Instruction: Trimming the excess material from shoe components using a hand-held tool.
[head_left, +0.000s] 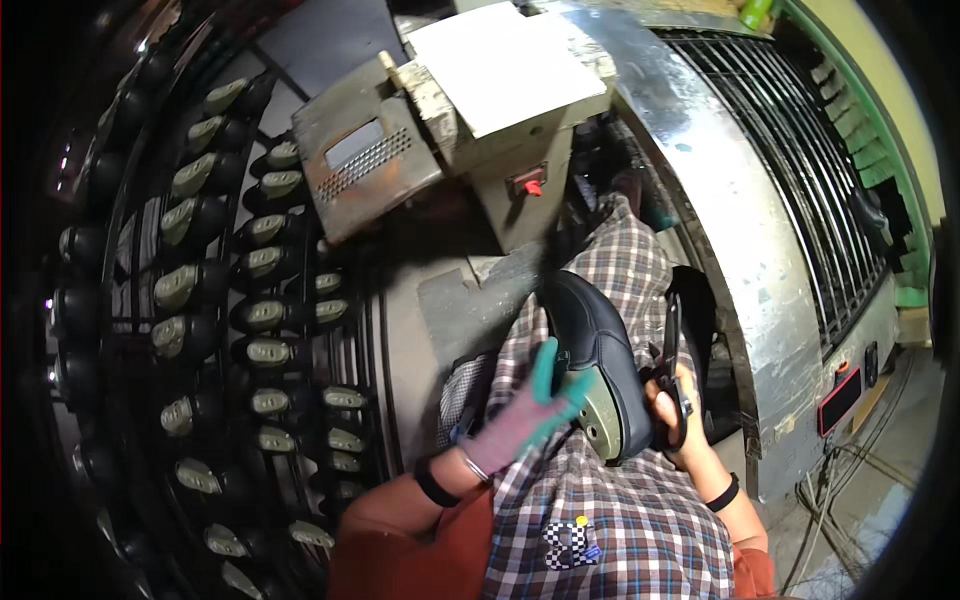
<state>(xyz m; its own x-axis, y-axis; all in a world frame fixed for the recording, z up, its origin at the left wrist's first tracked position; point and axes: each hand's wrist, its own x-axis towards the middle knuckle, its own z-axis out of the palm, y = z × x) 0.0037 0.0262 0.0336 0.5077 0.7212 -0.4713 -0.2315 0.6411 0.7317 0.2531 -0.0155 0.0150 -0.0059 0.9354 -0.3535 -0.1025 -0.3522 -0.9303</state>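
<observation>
shoe upper of smooth black leather (597,330), fitted over a pale green plastic last (602,430), lies on the person's lap, on a brown, black and white checked apron (625,515). the left hand (525,415), in a mauve glove with teal-green fingers, is at the left side of the last with thumb and fingers spread apart; whether the fingertips touch it, i cannot tell. the right hand, bare (680,415), is closed around a pair of black scissors (672,345) just right of the upper, the blades pointing away from the body. the 2 hands are apart, with the upper between them, and each wrist wears a black band.

at the left, rows of black shoes on pale green lasts (266,315) fill the view. ahead are a worn metal box with a perforated panel (400,185), a white sheet (505,70) and a red switch (533,187). at the right, a shiny metal surface (725,200) borders a row of dark bars (775,190).
</observation>
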